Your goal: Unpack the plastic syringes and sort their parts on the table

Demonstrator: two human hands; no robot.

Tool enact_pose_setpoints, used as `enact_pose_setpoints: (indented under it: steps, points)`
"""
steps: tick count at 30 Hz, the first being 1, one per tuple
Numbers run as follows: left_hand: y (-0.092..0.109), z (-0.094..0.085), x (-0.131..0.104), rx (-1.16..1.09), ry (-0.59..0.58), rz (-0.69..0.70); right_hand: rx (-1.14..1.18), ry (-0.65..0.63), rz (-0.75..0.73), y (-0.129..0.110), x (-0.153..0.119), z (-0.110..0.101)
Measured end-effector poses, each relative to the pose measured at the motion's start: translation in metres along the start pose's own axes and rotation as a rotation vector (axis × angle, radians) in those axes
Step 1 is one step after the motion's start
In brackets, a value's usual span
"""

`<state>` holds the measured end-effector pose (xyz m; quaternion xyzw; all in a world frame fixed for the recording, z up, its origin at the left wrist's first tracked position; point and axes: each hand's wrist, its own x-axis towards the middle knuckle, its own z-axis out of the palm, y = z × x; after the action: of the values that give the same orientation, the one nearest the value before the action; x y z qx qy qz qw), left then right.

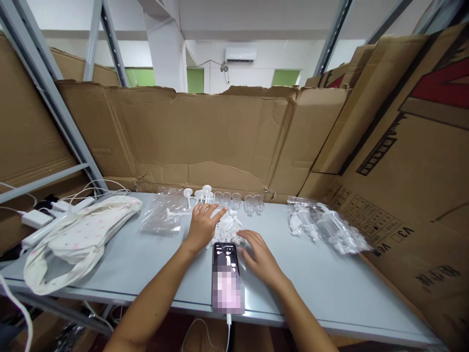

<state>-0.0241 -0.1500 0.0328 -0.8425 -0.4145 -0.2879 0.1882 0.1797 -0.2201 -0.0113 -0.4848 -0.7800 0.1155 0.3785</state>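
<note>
A heap of small white plastic parts (227, 226) lies in the middle of the grey table. My left hand (202, 226) is over the heap's left side, its fingers spread and nothing visible in them. At the heap's lower right edge is my right hand (259, 255), fingers apart, fingertips close to the parts. Between my hands a phone (225, 261) lies flat with its screen lit and a white cable (229, 320) plugged into its near end. Behind the heap stand several clear plastic cups (236, 199) and several white disc-topped stems (206, 190).
A flat clear plastic bag (163, 212) lies left of the heap, beside a white cloth bag (84, 239) and a power strip (54, 225). Filled clear bags (337, 230) sit on the right. Cardboard walls (205, 132) enclose the table (322, 288) at the back and sides.
</note>
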Motion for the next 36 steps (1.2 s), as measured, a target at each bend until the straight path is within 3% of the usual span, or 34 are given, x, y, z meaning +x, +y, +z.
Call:
enact_pose_setpoints:
  steps: [5, 7, 13, 22, 24, 30, 36]
  points:
    - [0.004, 0.004, -0.002, 0.008, 0.047, 0.099, 0.142, 0.171, 0.167, -0.004, 0.025, -0.009]
    - [0.005, 0.007, -0.003, 0.011, 0.071, 0.144, 0.175, 0.162, 0.184, -0.004, 0.036, -0.014]
    - [0.0, 0.011, -0.004, 0.032, 0.072, 0.225, 0.093, -0.284, 0.053, 0.009, 0.042, -0.022]
    - [-0.001, 0.012, -0.005, 0.04, 0.031, 0.246, -0.133, -0.378, 0.143, 0.014, 0.022, -0.004]
    - [-0.001, 0.013, -0.005, 0.039, 0.044, 0.257, -0.143, -0.348, 0.162, 0.015, 0.023, -0.001]
    - [-0.001, 0.015, -0.004, 0.063, 0.145, 0.301, -0.025, -0.047, 0.15, 0.021, 0.03, 0.001]
    - [0.007, 0.012, -0.004, 0.079, 0.218, 0.426, 0.346, -0.014, 0.099, 0.012, 0.036, 0.0]
